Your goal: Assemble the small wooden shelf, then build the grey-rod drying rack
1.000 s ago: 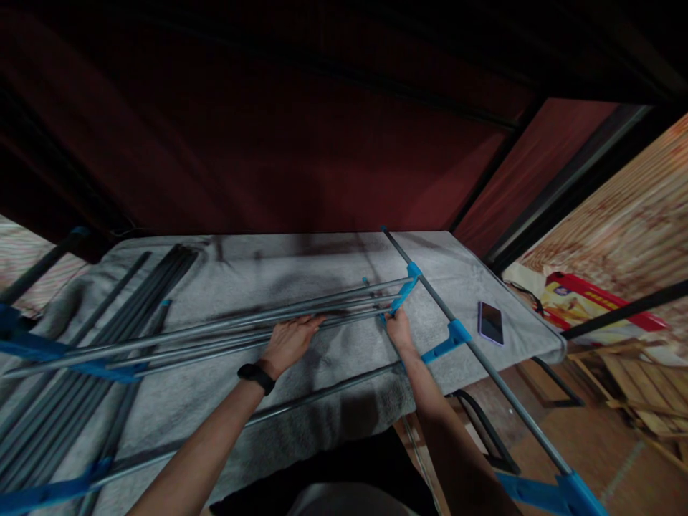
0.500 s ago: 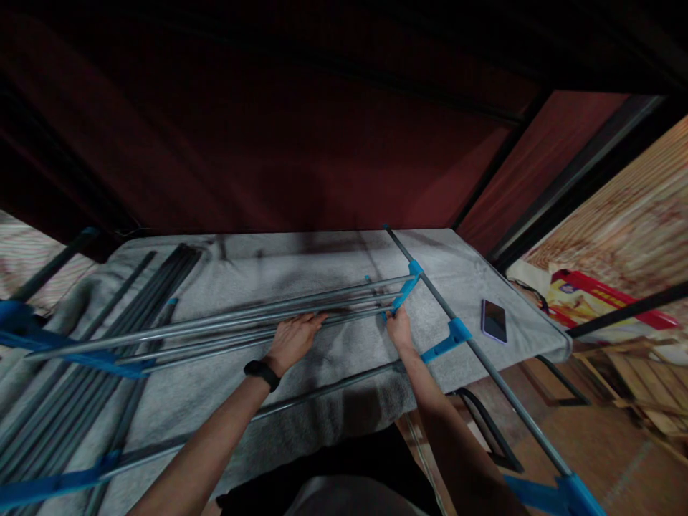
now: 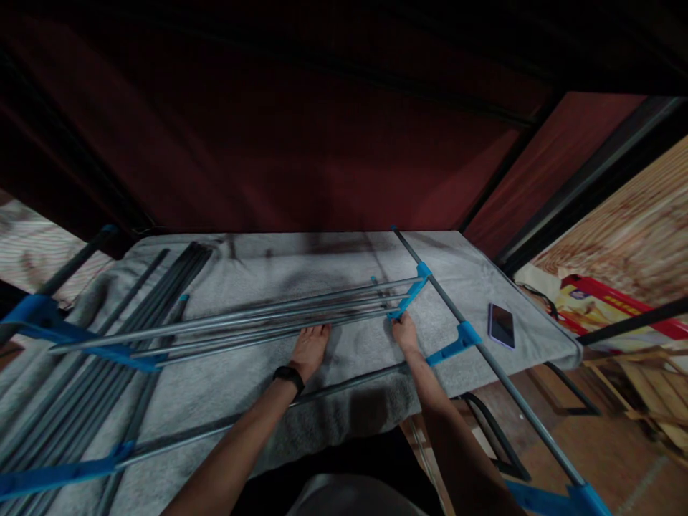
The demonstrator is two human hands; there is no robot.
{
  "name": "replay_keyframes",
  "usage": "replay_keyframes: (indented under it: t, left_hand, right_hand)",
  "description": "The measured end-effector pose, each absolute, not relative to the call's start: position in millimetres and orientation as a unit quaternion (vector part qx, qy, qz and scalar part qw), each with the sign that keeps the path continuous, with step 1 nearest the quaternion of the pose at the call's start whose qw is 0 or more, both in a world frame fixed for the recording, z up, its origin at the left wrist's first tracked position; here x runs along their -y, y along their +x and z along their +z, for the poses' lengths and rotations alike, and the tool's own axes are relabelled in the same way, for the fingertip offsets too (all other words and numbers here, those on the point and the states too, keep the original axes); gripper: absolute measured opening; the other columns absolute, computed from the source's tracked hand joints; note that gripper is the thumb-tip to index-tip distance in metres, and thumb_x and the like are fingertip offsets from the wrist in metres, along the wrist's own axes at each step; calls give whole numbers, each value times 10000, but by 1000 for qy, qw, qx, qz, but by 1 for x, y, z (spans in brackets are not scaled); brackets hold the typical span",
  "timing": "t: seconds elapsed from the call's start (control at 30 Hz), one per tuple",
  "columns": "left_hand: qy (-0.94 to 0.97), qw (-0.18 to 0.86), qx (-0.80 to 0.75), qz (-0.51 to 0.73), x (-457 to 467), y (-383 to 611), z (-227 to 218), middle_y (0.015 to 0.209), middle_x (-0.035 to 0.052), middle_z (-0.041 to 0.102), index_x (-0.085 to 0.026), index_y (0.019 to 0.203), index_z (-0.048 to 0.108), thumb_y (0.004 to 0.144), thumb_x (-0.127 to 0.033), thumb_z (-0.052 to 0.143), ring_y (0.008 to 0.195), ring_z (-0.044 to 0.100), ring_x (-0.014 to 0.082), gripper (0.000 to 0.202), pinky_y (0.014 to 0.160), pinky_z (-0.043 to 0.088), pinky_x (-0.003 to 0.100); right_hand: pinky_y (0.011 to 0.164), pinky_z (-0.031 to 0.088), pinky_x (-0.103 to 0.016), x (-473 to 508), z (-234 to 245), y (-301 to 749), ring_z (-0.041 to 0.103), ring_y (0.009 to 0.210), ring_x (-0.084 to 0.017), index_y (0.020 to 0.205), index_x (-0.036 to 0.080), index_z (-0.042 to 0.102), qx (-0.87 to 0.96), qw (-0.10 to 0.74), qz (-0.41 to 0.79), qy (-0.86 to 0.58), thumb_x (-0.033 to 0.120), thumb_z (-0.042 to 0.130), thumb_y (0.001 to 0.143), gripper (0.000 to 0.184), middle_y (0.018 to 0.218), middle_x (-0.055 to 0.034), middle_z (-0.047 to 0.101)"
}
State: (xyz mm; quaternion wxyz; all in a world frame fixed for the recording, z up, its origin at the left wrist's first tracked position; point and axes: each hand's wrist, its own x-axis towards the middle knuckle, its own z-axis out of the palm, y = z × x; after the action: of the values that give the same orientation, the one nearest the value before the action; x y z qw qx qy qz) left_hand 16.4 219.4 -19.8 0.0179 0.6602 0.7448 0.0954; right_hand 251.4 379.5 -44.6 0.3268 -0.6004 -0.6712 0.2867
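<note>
A rack of grey metal tubes (image 3: 231, 324) with blue plastic brackets lies in front of me. My left hand (image 3: 312, 350), a black band on its wrist, has its fingers stretched out flat, tips at the nearest crosswise tube. My right hand (image 3: 404, 332) has its fingers closed round the near end of a blue bracket (image 3: 413, 292) holding the right ends of those tubes. That bracket joins a long side tube (image 3: 446, 301), as does a second blue bracket (image 3: 454, 349) closer to me. Another blue bracket (image 3: 115, 352) carries the left ends.
Several loose grey tubes (image 3: 80, 408) are bundled at the left on a grey blanket (image 3: 258, 269). A phone (image 3: 502, 326) lies at the right. A dark red panel (image 3: 322, 172) stands behind. Beyond the right edge are a red and yellow box (image 3: 607, 308) and wooden crates (image 3: 653, 387).
My left hand has drawn back slightly from over the tubes, and its fingers now point forward. My right hand stays at the bracket. The whole view has shifted a little.
</note>
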Motion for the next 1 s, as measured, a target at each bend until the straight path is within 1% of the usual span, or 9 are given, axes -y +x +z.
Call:
replay_keyframes:
  t: [0.1,0.2,0.3,0.4,0.47,0.6,0.8,1.0]
  left_hand:
    - [664,77,-738,96,-237,9,-15,1304,140,642,-195,1309,616,937,-80,408,1219,583,280,442,1074,418,416]
    - [668,100,-730,105,-243,4,-11,1296,125,649,-234,1332,607,940,-78,411,1223,589,264,466,1056,433,372]
    - [671,109,-727,103,-240,2,-9,1321,109,643,-270,1378,570,918,-54,444,1240,589,264,523,1027,457,363]
    - [671,133,-724,91,-236,2,-8,1275,105,679,-271,1393,553,907,-42,463,1172,643,258,544,994,485,371]
    - [672,138,-723,84,-233,3,-7,1244,105,696,-263,1393,551,912,-36,444,1135,668,253,542,979,496,377]
    - [677,138,-718,84,-230,5,-1,1208,104,713,-243,1375,566,915,-25,416,1134,671,242,531,977,500,361]
    - [676,127,-721,87,-228,7,1,1215,100,710,-255,1387,556,915,-18,406,1141,667,245,550,989,494,374]
    - [692,134,-704,91,-228,5,-3,1293,86,674,-264,1406,534,875,21,429,1160,652,233,612,999,485,362]
  right_hand:
    - [867,495,-307,-382,-41,251,661,958,-235,993,156,642,674,326,278,-602,170,481,755,288,955,-113,717]
    - [846,494,-285,-384,-39,249,660,976,-229,1024,155,642,679,329,273,-596,172,480,758,312,967,-110,724]
    - [809,496,-266,-386,-39,247,667,946,-223,1006,162,646,682,330,271,-594,175,487,754,298,936,-101,726]
    - [801,496,-267,-387,-39,246,670,923,-223,977,170,646,683,329,272,-593,164,485,752,278,913,-106,726]
    - [815,496,-277,-388,-40,246,670,933,-230,971,170,646,685,327,275,-589,158,481,753,273,915,-116,728]
    - [855,500,-297,-390,-40,250,668,966,-233,970,176,651,694,327,286,-574,166,477,755,277,922,-108,734]
    - [937,494,-331,-394,-45,253,656,1025,-228,1013,190,648,695,333,300,-562,182,479,746,316,956,-87,735]
    - [976,483,-371,-398,-48,255,650,1018,-230,991,176,638,697,324,311,-558,199,482,731,305,1017,-101,730]
